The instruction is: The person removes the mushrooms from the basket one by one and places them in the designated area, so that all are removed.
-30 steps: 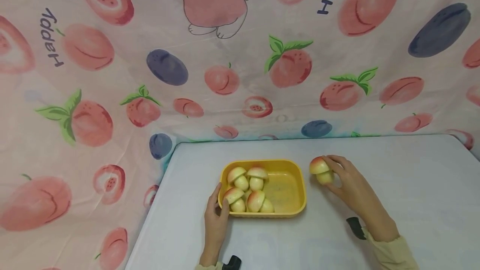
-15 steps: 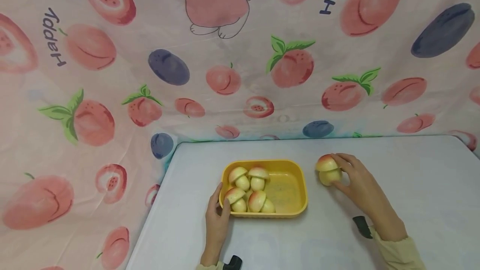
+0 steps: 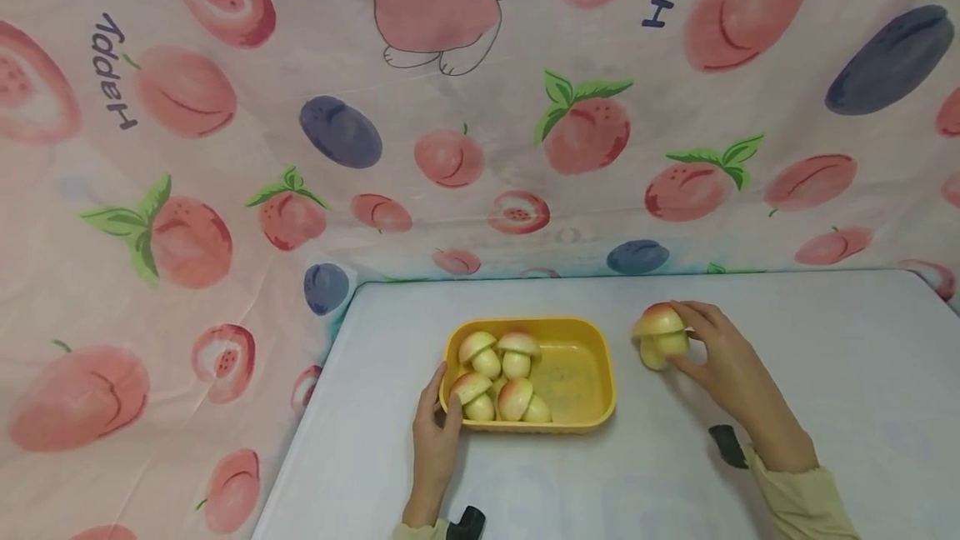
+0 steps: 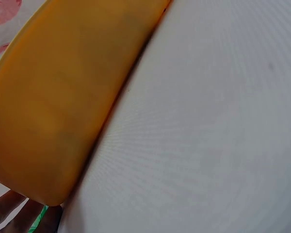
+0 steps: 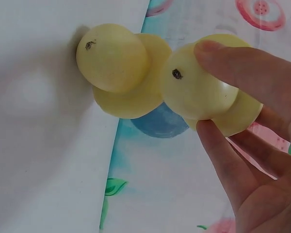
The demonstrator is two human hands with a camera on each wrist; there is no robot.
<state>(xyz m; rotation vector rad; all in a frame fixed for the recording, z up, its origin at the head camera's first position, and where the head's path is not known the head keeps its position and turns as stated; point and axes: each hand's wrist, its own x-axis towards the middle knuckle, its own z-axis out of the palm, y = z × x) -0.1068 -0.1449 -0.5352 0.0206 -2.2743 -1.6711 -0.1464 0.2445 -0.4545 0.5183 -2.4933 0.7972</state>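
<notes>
My left hand (image 3: 435, 444) grips the left end of a yellow tray (image 3: 573, 377), thumb at the rim and fingers along the outer wall. Several mushroom-shaped pieces (image 3: 517, 348) with red-yellow caps and pale round stems fill the tray's left half. To the right of the tray, my right hand (image 3: 723, 365) pinches a similar mushroom-shaped piece (image 5: 199, 87) between thumb and fingers. A second mushroom-shaped piece (image 5: 114, 60) is close beside it at the table surface, partly hidden behind the held one in the head view. In the left wrist view, the tray's outer wall (image 4: 63, 97) dominates.
A white table (image 3: 585, 482) carries the tray. Behind and to the left hangs a pink cloth (image 3: 480, 107) printed with fruit, meeting the table's far edge. Black wrist straps (image 3: 467, 523) are on both arms.
My right hand has shifted slightly right with its mushroom-shaped piece, and another piece now shows beside it. The left hand and tray stay put.
</notes>
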